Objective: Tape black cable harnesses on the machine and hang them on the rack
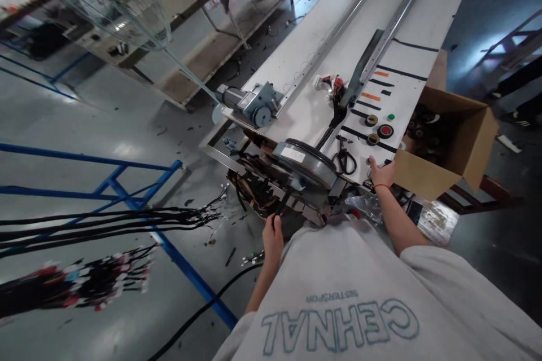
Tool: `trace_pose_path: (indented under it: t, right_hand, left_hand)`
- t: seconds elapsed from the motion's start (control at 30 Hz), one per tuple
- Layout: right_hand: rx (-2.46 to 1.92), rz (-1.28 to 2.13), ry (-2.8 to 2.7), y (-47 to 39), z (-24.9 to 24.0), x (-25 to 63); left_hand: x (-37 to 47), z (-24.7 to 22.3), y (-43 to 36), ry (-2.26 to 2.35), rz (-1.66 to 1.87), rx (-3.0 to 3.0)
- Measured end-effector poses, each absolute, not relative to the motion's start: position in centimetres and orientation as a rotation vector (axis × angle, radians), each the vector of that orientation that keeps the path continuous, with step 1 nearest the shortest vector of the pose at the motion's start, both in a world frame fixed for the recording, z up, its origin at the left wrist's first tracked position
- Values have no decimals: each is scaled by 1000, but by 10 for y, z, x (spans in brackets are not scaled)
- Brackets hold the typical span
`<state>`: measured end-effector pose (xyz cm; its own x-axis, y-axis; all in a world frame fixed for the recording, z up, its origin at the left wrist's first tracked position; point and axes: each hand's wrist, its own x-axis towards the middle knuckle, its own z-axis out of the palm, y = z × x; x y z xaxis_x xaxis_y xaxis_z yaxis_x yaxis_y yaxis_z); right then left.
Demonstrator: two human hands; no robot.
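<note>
My left hand (273, 235) is low beside the machine, its fingers closed round the end of a dark strip (284, 203) that runs up toward the round black reel (305, 164). My right hand (381, 174) rests at the near right edge of the white table (309, 96); its thumb and fingers are near small dark items, and what lies under the fingers is hidden. Black scissors (345, 159) lie just left of it. Beyond are tape rolls (371, 120), a red-centred round piece (385, 131) and a black cable bundle with a red part (337, 86).
An open cardboard box (470, 135) with dark rolls stands right of the table. A motor (237, 98) sits at the table's left corner. Blue metal frames (127, 172) with hanging cable bundles (169, 220) are at left, below a wire-caged fan (122, 5).
</note>
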<state>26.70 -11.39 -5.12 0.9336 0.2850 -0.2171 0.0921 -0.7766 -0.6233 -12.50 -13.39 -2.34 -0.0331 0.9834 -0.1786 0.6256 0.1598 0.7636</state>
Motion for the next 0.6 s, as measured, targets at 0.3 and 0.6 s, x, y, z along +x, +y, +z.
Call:
trace_pose_path:
  t: [0.3, 0.6]
  right_hand:
    - [-2450, 370, -299, -114, -50, 267]
    - [-2457, 389, -296, -114, -51, 270]
  left_hand:
    - [-145, -53, -108, 1355, 374, 1487]
    - [-176, -39, -149, 1635, 417, 1493]
